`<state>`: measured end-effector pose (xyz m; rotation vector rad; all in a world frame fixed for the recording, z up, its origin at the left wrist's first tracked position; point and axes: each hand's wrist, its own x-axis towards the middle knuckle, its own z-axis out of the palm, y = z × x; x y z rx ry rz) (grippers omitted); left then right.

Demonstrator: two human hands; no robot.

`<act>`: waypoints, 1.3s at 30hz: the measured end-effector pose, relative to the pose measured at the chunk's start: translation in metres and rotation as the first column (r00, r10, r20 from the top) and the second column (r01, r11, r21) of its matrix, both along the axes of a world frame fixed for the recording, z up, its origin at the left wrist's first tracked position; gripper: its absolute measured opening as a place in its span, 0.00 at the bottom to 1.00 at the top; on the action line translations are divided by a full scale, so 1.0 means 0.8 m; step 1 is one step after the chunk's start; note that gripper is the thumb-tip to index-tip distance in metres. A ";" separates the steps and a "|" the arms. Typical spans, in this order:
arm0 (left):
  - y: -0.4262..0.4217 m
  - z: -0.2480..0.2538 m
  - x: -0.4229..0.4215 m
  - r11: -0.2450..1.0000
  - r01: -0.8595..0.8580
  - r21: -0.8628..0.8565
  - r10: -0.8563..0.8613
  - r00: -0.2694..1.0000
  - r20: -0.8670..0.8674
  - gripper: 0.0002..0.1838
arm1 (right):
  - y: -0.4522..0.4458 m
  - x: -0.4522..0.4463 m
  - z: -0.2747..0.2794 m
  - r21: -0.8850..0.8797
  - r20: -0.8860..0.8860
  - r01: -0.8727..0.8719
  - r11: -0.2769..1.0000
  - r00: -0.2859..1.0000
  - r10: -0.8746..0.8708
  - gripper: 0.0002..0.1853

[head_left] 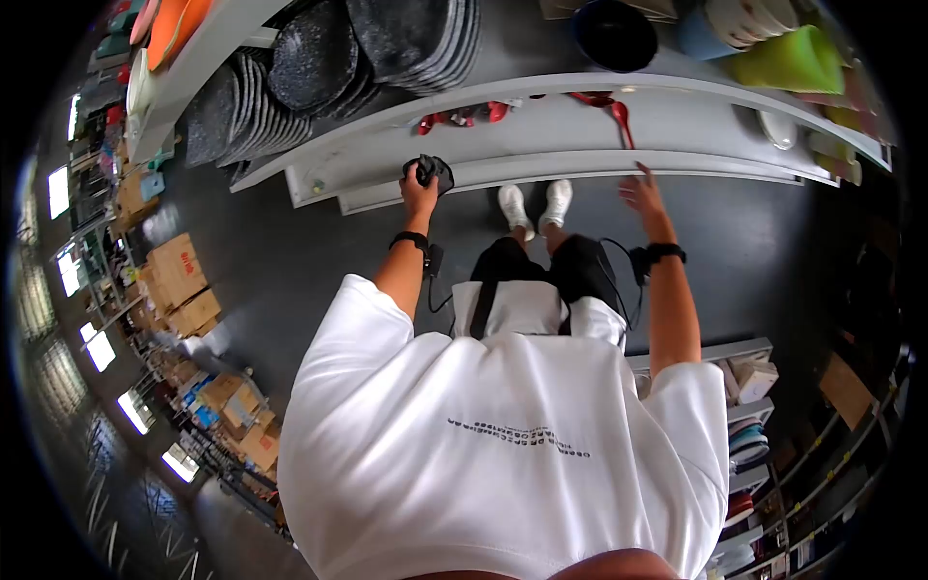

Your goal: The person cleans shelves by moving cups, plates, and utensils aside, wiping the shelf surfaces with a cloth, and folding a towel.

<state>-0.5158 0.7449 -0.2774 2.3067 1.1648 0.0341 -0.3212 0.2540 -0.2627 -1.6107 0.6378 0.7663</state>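
My left hand (420,191) is closed around a small black rounded object (443,174), held just in front of the lower shelf edge. Its exact kind is hard to make out, since the fingers cover part of it. My right hand (642,192) holds nothing; its fingers are apart beside the same shelf edge. Nearest to that hand is a red spoon (621,118) on the lower shelf. More red utensils (498,111) lie further left on this shelf (541,140).
Stacks of dark speckled plates (314,58) fill the upper left shelf. A dark blue bowl (615,37) and a green container (793,63) stand to the right. A white dish (776,129) is on the lower shelf. Cardboard boxes (179,271) are at left; another shelf rack (749,353) stands behind me.
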 end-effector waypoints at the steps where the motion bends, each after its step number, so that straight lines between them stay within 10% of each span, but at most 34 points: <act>1: 0.021 -0.014 -0.006 0.997 0.037 0.065 -0.037 0.999 -0.011 0.32 | -0.020 0.008 -0.044 0.035 0.061 0.020 0.999 0.998 -0.023 0.28; 5: 0.058 0.007 -0.012 0.983 0.045 0.180 -0.024 0.993 -0.119 0.30 | -0.047 0.021 -0.076 -0.446 0.205 -0.139 0.884 0.946 0.252 0.31; 9: 0.091 -0.003 0.005 0.918 0.385 0.093 -0.317 0.855 -0.411 0.31 | -0.038 0.033 -0.096 -0.499 0.274 -0.149 0.854 0.907 0.319 0.31; 13: 0.098 -0.017 0.037 0.941 0.328 0.086 -0.259 0.858 -0.444 0.31 | -0.027 0.052 -0.131 -0.595 0.330 -0.173 0.785 0.838 0.435 0.34; 17: 0.120 -0.017 0.075 0.706 0.703 0.087 -0.457 0.546 -0.702 0.32 | 0.005 0.071 -0.143 -0.715 0.351 -0.027 0.698 0.850 0.392 0.39; 27: 0.153 -0.041 0.092 0.779 0.614 0.130 -0.147 0.380 -0.913 0.41 | 0.060 0.097 -0.138 -0.936 0.187 -0.065 0.346 0.742 0.644 0.33; 33: 0.097 0.006 0.128 0.743 0.593 -0.311 -0.278 -0.149 -0.949 0.46 | 0.085 0.089 -0.170 -0.936 0.277 0.051 0.347 0.716 0.641 0.35; 37: 0.024 0.048 0.179 0.617 0.682 -0.393 -0.487 -0.061 -0.871 0.38 | 0.106 0.073 -0.149 -0.925 0.362 0.180 0.336 0.691 0.626 0.27; 39: -0.006 0.056 0.207 0.583 0.697 -0.417 -0.777 0.328 -0.537 0.27 | 0.106 0.071 -0.175 -0.897 0.436 0.275 0.346 0.683 0.587 0.20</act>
